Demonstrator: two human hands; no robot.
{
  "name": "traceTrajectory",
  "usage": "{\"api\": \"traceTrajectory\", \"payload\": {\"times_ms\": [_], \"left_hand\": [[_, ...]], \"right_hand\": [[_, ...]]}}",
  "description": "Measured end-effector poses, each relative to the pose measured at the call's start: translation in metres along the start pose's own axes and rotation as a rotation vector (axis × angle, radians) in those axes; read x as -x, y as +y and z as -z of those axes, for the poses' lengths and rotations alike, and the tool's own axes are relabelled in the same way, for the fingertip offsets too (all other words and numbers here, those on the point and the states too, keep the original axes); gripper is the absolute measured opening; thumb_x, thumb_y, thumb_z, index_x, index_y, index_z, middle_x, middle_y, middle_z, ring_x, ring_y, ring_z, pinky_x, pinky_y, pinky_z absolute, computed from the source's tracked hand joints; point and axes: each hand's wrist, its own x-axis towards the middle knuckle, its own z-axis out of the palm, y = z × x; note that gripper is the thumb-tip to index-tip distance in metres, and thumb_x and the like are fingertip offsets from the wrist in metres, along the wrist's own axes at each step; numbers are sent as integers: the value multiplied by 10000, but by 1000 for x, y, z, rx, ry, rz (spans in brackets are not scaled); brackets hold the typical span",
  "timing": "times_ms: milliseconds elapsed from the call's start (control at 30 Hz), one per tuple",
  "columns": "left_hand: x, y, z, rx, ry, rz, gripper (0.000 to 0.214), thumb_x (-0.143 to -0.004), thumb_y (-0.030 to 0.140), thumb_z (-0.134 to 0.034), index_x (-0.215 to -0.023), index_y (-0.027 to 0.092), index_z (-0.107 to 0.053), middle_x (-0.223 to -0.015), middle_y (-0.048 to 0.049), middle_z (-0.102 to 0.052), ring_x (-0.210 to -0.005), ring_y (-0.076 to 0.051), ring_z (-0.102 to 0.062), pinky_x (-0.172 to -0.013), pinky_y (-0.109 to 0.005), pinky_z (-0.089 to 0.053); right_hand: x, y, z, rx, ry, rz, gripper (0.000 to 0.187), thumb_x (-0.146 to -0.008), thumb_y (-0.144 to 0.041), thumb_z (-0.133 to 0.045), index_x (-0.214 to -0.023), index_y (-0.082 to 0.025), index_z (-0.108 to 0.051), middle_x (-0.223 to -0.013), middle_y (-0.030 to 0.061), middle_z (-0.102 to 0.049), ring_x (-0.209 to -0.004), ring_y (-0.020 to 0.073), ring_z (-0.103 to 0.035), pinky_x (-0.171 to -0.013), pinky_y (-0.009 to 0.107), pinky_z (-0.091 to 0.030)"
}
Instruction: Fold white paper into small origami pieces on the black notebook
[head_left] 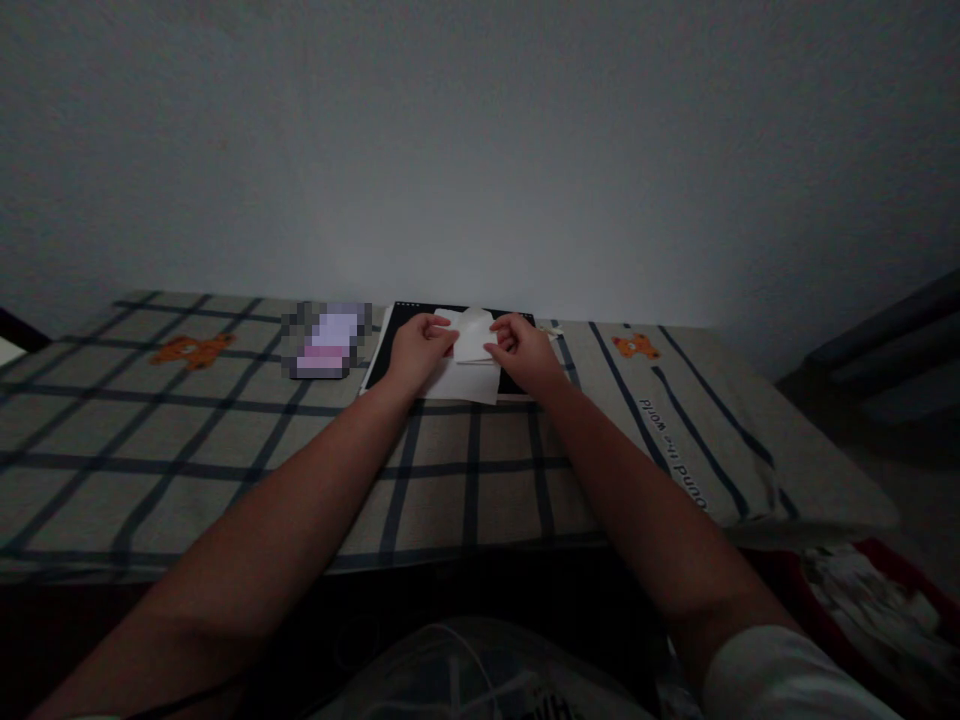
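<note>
A small folded piece of white paper is held between my two hands over a black board or notebook with a row of pale marks along its far edge. My left hand pinches the paper's left side. On its right side, the thumb and fingers of my right hand are closed. Beneath the folded part lies a larger white sheet, which reaches the near edge of the black surface. Whether the two white parts are one sheet I cannot tell.
A blurred-out phone-like screen lies left of the black surface. The table wears a checked cloth with orange bear prints. A grey wall rises directly behind it. Red and white fabric sits below the table at right.
</note>
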Motion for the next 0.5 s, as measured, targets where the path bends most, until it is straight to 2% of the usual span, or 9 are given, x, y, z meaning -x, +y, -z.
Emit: {"api": "traceTrajectory", "payload": {"times_ms": [67,133,200,267,367,433,500], "left_hand": [[3,3,0,-62,-39,-1,217,-751,253,-692,-938,188,-605,-672,5,-655,-626,-156,-646,-619,-263,-501],[7,6,2,-175,-56,-68,210,-750,264,-702,-915,194,-591,-685,5,-658,-641,-160,-641,-630,-266,-494],[10,11,5,-319,-21,-210,198,-748,295,-719,-860,194,-591,-717,0,-658,-669,-157,-624,-653,-271,-487],[13,15,7,-425,-38,-375,147,-783,305,-687,-818,190,-601,-744,-11,-657,-687,-157,-608,-665,-277,-482],[15,20,8,-527,-198,-664,96,-842,269,-616,-860,188,-662,-847,-42,-690,-803,-179,-623,-766,-315,-495],[16,21,7,-585,-330,-847,166,-885,262,-563,-945,191,-700,-982,-66,-712,-954,-204,-625,-879,-356,-488],[16,20,5,-661,-424,-938,240,-918,252,-507,-1010,184,-718,-1105,-87,-709,-1069,-221,-610,-965,-390,-465]], "right_hand": [[0,1,1,15,9,-10,194,-747,-172,-639,-927,-211,-580,-766,-16,-577,-672,133,-543,-669,282,-451],[-1,2,3,23,24,-37,206,-748,-147,-624,-939,-211,-584,-761,-19,-578,-670,135,-543,-670,283,-451],[-2,4,7,41,21,-70,235,-741,-135,-630,-963,-205,-597,-757,-20,-585,-663,137,-544,-668,284,-450],[-4,6,10,83,3,-89,243,-739,-128,-643,-974,-187,-624,-756,-12,-601,-666,139,-550,-670,286,-448],[-6,8,14,164,-32,-86,242,-753,-122,-653,-993,-142,-675,-778,19,-640,-691,146,-569,-691,293,-454],[-7,10,15,214,-57,-66,265,-763,-117,-650,-1024,-117,-698,-808,44,-670,-720,154,-587,-723,304,-466],[-8,11,16,263,-78,-44,278,-773,-116,-643,-1042,-118,-715,-849,65,-696,-763,168,-606,-765,323,-477]]}}
